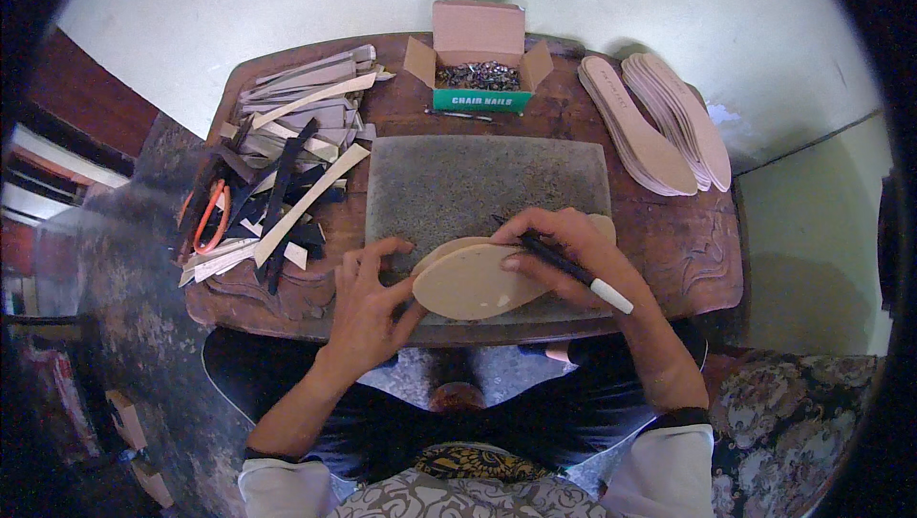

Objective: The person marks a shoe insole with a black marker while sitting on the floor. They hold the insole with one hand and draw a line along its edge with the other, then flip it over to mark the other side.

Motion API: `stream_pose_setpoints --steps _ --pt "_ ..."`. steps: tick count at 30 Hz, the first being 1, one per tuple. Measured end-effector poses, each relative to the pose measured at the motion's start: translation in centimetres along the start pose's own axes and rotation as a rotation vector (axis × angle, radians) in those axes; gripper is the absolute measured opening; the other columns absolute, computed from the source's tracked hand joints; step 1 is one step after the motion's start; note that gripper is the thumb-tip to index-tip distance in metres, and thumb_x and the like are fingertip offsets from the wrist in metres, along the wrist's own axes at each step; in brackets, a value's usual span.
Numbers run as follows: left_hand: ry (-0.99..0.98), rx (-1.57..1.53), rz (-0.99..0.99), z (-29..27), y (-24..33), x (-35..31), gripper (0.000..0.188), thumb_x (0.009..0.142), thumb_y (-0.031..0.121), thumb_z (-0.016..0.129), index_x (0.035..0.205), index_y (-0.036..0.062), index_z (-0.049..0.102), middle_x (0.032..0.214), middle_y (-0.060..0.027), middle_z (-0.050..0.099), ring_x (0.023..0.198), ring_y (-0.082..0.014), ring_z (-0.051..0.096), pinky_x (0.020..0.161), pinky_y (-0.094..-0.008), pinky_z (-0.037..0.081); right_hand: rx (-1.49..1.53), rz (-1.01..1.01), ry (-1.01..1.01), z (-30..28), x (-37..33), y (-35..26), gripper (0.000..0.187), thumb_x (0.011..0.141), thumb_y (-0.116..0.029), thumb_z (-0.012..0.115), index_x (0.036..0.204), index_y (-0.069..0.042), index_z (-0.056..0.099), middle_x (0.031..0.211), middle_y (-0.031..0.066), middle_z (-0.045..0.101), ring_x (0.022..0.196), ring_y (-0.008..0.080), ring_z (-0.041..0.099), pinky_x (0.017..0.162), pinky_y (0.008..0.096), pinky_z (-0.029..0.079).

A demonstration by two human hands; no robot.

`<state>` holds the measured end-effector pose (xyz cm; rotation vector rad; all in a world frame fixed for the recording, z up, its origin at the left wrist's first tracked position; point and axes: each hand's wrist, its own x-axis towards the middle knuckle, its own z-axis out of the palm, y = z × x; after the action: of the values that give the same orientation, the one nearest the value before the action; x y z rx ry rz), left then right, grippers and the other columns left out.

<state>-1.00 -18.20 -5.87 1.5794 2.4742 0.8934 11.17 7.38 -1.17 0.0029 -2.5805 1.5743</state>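
Two beige shoe insoles (468, 284), overlapping and slightly fanned, are tilted up above the near edge of a dark grey slab. My right hand (564, 246) grips them at the middle, its thumb on the front face. Tucked in that same hand is a black marker pen (564, 260), its white end pointing toward my wrist. At the insoles' rounded left end is my left hand (368, 293), fingers bent and spread around the edge; its thumb is partly hidden behind the sole. The far ends of the insoles lie behind my right hand.
The grey slab (487, 174) lies on a carved wooden table (401, 117). Behind it stands an open green carton (482, 99) of small nails. Stacked insoles (638, 126) are at the right. Cut strips (306, 107) and orange-handled scissors (212, 217) crowd the left.
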Motion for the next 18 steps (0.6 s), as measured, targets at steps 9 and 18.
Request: stream_pose_setpoints --steps 9,18 --pt "0.051 0.042 -0.016 0.4 0.6 -0.1 0.030 0.083 0.023 0.076 0.113 0.0243 0.075 0.129 -0.0085 0.054 0.108 -0.0313 0.047 0.092 -0.0438 0.038 -0.102 0.072 -0.010 -3.3 -0.3 -3.5 0.022 0.088 -0.008 0.072 0.110 -0.006 0.069 0.096 0.0094 0.071 0.089 0.0180 0.067 0.080 0.0312 0.052" --pt "0.086 -0.150 -0.033 -0.6 0.7 0.8 0.031 0.090 0.024 0.071 0.121 0.0178 0.072 0.122 -0.0111 0.059 0.106 -0.0284 0.051 0.093 -0.0411 0.040 -0.319 -0.002 0.113 -4.5 -0.8 -3.5 0.023 0.086 -0.007 0.074 0.109 -0.008 0.069 0.097 0.0078 0.071 0.089 0.0208 0.068 0.079 0.0320 0.052"
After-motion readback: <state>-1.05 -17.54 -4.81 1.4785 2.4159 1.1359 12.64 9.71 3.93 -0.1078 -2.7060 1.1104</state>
